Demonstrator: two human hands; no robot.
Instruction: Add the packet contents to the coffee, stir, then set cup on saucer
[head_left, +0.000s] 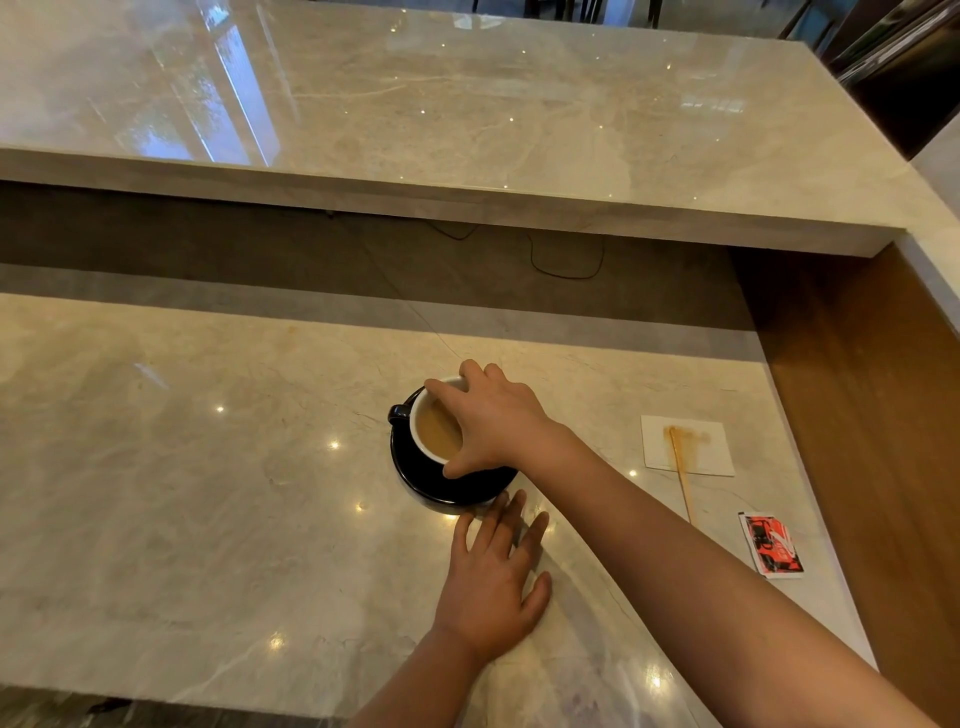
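A black cup with a white inside (434, 434) holds light brown coffee and sits over the black saucer (431, 483), its handle pointing left. My right hand (493, 421) grips the cup's rim from above, fingers on the far edge and thumb on the near edge. My left hand (493, 577) lies flat and open on the counter just in front of the saucer, fingertips near its rim. A wooden stir stick (681, 475) rests partly on a stained white napkin (688, 447) to the right. The red packet (771, 545) lies further right, near the counter's end.
The marble counter (208, 493) stretches wide to the left. A raised marble ledge (415, 130) runs across the back, with a dark gap and a thin cable (566, 270) beneath it. A wooden side panel (857, 415) bounds the right.
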